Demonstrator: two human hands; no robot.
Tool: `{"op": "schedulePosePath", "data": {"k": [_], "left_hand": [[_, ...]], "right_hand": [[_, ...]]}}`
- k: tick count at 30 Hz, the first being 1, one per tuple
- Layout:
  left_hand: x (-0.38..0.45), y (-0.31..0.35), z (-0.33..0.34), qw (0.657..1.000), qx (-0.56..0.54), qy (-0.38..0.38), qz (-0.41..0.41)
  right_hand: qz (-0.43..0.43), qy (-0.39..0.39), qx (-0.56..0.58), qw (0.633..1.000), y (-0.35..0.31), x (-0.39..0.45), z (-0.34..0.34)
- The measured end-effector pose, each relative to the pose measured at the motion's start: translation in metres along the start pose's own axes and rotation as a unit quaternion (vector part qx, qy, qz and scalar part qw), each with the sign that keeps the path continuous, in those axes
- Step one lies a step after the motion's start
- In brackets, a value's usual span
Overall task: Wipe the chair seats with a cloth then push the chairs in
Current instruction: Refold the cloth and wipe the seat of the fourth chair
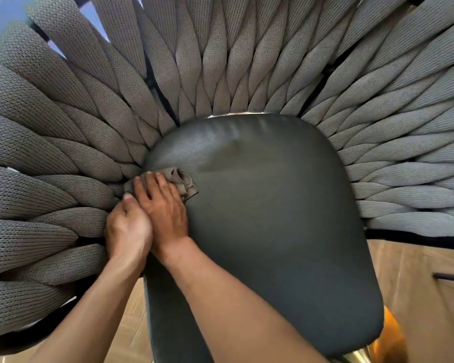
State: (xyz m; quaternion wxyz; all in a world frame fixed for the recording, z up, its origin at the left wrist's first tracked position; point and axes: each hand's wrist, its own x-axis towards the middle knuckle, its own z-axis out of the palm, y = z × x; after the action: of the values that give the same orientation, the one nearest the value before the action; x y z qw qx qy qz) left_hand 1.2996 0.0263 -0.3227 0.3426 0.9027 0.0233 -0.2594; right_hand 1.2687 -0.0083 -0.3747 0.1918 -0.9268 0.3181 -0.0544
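The chair's woven back (63, 142) fans round the dark seat (268, 231). The right hand (163, 208) presses flat, fingers straight, on the cloth (181, 180) at the seat's left rear edge. The left hand (127, 229) lies beside it, fingers curled against the weave; whether it grips anything cannot be told. Wiping looks underway; pushing chairs in remains.
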Motion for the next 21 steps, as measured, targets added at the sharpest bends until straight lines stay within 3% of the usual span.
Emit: {"op": "schedulePosePath", "data": {"k": [3,8,15,21], "left_hand": [[-0.010,0.006,-0.001,0.998,0.057,-0.018,0.026],[-0.017,0.010,0.003,0.978,0.184,-0.050,0.082],[-0.013,0.010,0.007,0.978,0.178,-0.045,0.098],[-0.009,0.011,0.009,0.976,0.155,-0.023,0.148]], "right_hand": [[-0.020,0.031,-0.021,0.999,0.026,-0.004,-0.012],[0.027,0.078,-0.045,0.996,0.099,-0.014,-0.050],[0.106,0.060,-0.075,0.990,0.217,-0.032,-0.110],[0.217,0.090,-0.100,0.967,0.263,-0.037,-0.156]]}}
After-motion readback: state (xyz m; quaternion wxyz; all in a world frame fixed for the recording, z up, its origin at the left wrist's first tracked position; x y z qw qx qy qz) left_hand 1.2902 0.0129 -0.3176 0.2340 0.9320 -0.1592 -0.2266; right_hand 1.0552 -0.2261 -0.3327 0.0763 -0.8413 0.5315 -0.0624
